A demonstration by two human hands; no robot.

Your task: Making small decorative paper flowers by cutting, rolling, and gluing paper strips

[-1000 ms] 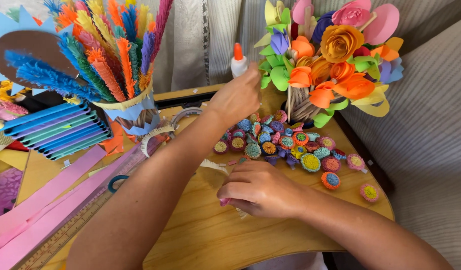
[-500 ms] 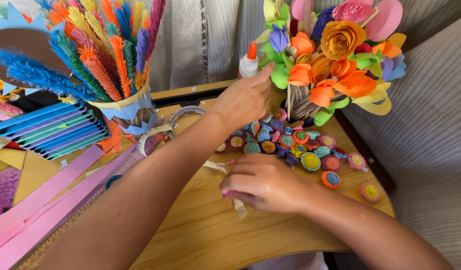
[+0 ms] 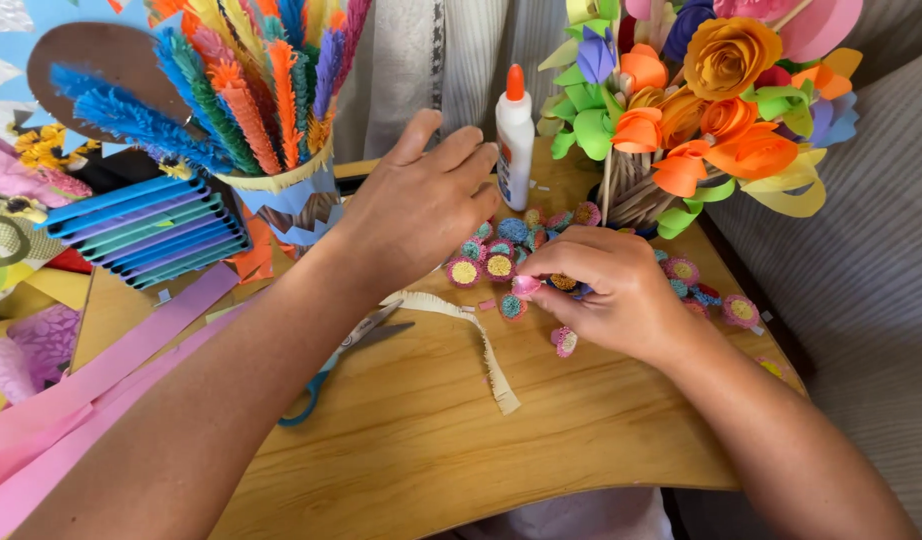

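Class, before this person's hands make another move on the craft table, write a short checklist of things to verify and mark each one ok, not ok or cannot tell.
1. Right hand pinches a small pink paper flower: ok.
2. Left hand open, holding nothing: ok.
3. Glue bottle upright with its orange cap on: ok.
4. Scissors lying apart from both hands: ok.
5. Fringed paper strip lying flat on the wooden table: ok.
6. Glue on the flower: cannot tell.

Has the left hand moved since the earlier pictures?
Yes. The left hand pulled back leftward from the glue bottle, which it touched before.
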